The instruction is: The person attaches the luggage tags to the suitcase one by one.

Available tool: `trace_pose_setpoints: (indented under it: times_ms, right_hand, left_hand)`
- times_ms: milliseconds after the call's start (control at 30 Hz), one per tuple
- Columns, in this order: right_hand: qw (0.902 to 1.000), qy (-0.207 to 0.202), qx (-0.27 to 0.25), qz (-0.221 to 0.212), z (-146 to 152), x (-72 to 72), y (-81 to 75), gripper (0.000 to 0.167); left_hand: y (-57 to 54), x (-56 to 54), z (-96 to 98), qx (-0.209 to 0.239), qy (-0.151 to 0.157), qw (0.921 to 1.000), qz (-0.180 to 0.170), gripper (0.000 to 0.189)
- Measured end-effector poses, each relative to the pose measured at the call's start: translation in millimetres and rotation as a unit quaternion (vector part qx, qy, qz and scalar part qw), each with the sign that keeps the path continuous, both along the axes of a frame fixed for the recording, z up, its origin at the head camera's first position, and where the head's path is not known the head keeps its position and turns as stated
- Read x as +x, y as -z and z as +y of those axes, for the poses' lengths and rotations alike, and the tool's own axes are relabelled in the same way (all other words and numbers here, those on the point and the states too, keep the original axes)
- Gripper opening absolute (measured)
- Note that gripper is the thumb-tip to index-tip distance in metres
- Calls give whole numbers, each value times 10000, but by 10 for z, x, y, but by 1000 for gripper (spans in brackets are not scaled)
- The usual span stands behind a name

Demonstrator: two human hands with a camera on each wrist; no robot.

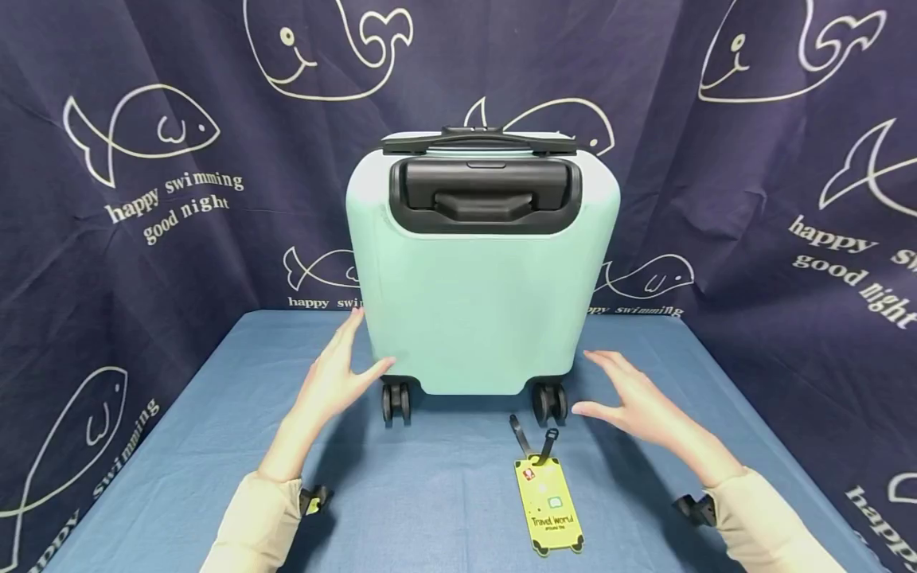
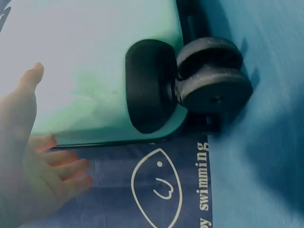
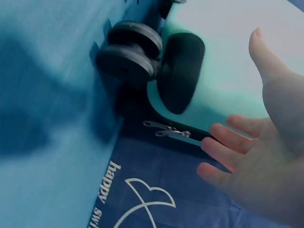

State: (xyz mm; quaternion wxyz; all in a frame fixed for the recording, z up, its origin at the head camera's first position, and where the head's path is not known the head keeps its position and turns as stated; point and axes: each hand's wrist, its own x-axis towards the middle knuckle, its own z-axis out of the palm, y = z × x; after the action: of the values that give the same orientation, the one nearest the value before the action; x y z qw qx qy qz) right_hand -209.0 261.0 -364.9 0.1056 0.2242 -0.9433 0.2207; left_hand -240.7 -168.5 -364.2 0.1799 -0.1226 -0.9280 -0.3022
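A mint-green suitcase (image 1: 480,310) stands upright on its wheels, its black pull handle (image 1: 483,203) lowered into the recess at the top. My left hand (image 1: 333,382) is at the lower left side of it, thumb and fingers spread apart. On the opposite side my right hand (image 1: 634,402) is held the same way near the right wheel (image 1: 549,402). Both wrist views show the palms facing the suitcase with relaxed fingers around its side edges. In front lies a yellow luggage tag (image 1: 549,501) with a black strap, its buckle end loose.
A blue cloth (image 1: 430,485) covers the table. Dark blue curtains (image 1: 179,263) with whale and fish drawings hang behind and on both sides. Zipper pulls (image 3: 168,130) show at the suitcase's side in the right wrist view.
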Motion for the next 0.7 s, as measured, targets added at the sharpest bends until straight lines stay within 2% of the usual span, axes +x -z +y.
trace_pose_setpoints:
  times_ms: [233, 367, 533, 700]
  right_hand:
    - [9992, -163, -267, -229, -61, 29, 162, 72]
    - [9989, -228, -316, -262, -96, 50, 270, 66]
    - [9984, -301, -365, -306, -146, 73, 383, 56]
    - [9962, -411, -480, -592, -185, 99, 475, 49]
  left_hand:
    - [-54, -76, 88, 908, 25, 9958, -135, 97]
    - [-60, -116, 126, 1310, 166, 9912, -46, 97]
    - [-57, -167, 160, 1586, 301, 9869, 75, 97]
    - [-73, -207, 194, 1755, 350, 9838, 35, 99]
